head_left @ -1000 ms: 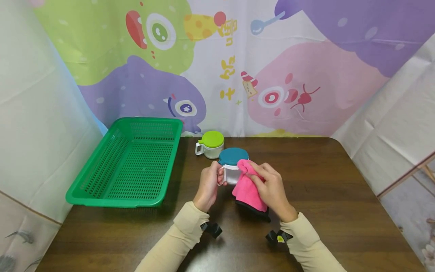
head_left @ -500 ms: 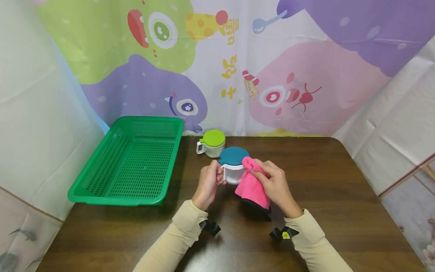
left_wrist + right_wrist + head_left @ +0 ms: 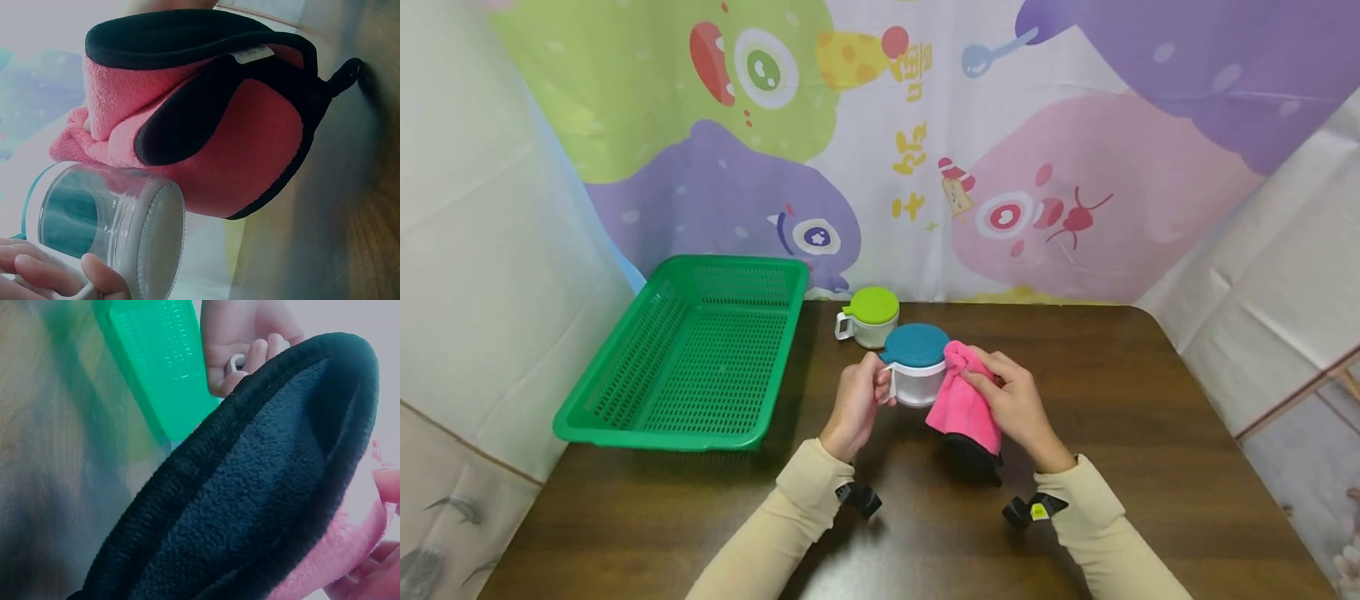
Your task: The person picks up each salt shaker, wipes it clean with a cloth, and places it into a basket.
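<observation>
My left hand [image 3: 854,402] grips the white handle of a clear jar [image 3: 917,383] with a blue lid [image 3: 917,345], held up over the table. In the left wrist view the jar [image 3: 119,219] is seen from below, fingers curled through its handle. My right hand [image 3: 1013,404] pinches a pink cloth [image 3: 966,404] with black edging, bunched against the jar's right side. The cloth [image 3: 250,150] hangs in folds in the left wrist view, showing a small tag and a black loop. Its dark inner side fills much of the right wrist view, hiding the jar there.
A similar jar with a green lid [image 3: 875,307] stands on the table just behind the held one. To the left sits a green perforated basket [image 3: 722,367]. A cartoon-printed curtain [image 3: 895,167] closes off the back of the brown wooden table [image 3: 1112,417].
My right hand and the pink cloth have shifted slightly right along the jar, uncovering more of its front. The left hand keeps its grip on the handle.
</observation>
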{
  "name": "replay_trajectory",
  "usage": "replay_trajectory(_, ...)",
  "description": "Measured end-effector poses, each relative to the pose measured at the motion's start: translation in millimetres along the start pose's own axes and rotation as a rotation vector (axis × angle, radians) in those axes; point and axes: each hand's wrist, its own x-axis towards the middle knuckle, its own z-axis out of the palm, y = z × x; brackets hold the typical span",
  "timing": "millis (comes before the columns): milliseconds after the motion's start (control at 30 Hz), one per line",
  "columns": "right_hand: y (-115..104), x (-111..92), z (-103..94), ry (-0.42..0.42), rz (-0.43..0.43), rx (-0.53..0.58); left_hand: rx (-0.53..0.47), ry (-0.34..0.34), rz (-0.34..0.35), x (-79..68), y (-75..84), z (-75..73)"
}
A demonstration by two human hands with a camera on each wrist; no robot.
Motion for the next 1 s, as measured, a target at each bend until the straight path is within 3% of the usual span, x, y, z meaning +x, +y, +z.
replay_trajectory(533,-2.9,16.5,-9.7,-0.073,0.100,0.033,-0.005,-0.047,0.004,4.7,13.1,-2.1)
replay_trajectory(1000,6.4,15.5,-8.1,-0.157,0.146,0.104,0.002,-0.073,0.018,2.5,5.8,-13.8)
